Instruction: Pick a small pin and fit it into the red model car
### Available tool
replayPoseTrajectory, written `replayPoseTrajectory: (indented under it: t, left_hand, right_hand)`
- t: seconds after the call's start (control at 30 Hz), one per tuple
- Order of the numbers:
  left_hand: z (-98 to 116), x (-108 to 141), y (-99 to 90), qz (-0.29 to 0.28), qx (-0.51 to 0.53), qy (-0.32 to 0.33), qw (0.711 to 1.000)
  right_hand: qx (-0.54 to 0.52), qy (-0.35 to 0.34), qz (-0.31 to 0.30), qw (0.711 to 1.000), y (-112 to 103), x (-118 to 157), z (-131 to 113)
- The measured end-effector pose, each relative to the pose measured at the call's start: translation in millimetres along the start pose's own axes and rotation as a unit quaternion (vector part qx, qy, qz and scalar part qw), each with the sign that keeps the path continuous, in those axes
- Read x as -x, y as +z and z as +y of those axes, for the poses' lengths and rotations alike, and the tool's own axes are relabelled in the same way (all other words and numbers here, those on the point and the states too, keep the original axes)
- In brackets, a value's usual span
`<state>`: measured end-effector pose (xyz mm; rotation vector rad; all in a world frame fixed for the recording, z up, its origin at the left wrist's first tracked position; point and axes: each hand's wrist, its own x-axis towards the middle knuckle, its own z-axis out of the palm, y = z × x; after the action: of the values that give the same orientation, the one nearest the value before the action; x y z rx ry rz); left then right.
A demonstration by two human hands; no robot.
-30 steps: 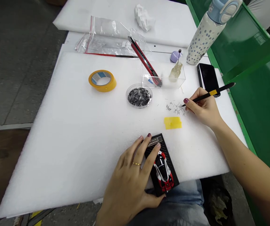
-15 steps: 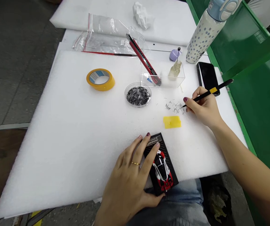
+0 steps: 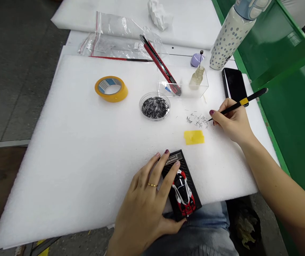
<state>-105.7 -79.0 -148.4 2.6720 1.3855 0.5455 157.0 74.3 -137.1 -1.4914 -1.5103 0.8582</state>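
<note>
Two hands work over a white foam sheet (image 3: 88, 149) that covers the worktop. Low in the frame, the left hand (image 3: 144, 206) lies spread, grip released, with its fingers resting on a black display base (image 3: 180, 167) that carries a red, white and black model car (image 3: 183, 193); the base overhangs the near edge of the foam. At right of centre, the right hand (image 3: 233, 121) has its grip clenched around a thin black stick tool (image 3: 237, 105) banded with yellow tape, its tip down among a scatter of tiny black pieces (image 3: 198, 120), possibly short wires, though they are too small to tell. Just below that scatter lies a yellow tape scrap (image 3: 194, 137). Left of the scatter stands a round clear dish (image 3: 154, 106) heaped with the same dark pieces. Behind it, a clear box (image 3: 183, 82) holds a small glass bottle (image 3: 197, 76) and the end of a leaning red utility knife (image 3: 159, 65). A yellow tape roll (image 3: 111, 89) sits at upper left of centre. A black phone (image 3: 234, 86) and a dotted water bottle (image 3: 230, 32) stand at upper right.
</note>
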Motion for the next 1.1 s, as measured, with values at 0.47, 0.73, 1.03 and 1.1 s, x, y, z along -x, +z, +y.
replayPoseTrajectory:
  t: [0.47, 0.73, 1.03, 1.1]
  left_hand:
    - [0, 1, 1.0, 0.005, 0.004, -0.001, 1.0]
    - [2, -1, -1.4, -0.016, 0.02, -0.02, 0.999]
    - [2, 2, -1.5, -0.016, 0.026, -0.019, 0.999]
    - [2, 1, -1.3, -0.018, 0.026, -0.021, 0.999]
  right_hand:
    - [-0.05, 0.019, -0.013, 0.998, -3, 1, -1]
    - [-0.151, 0.012, -0.093, 0.984, 8, 34, -18]
    - [-0.097, -0.003, -0.106, 0.99, 20, 40, -20]
    - [-0.096, -0.004, -0.107, 0.99, 20, 40, -20]
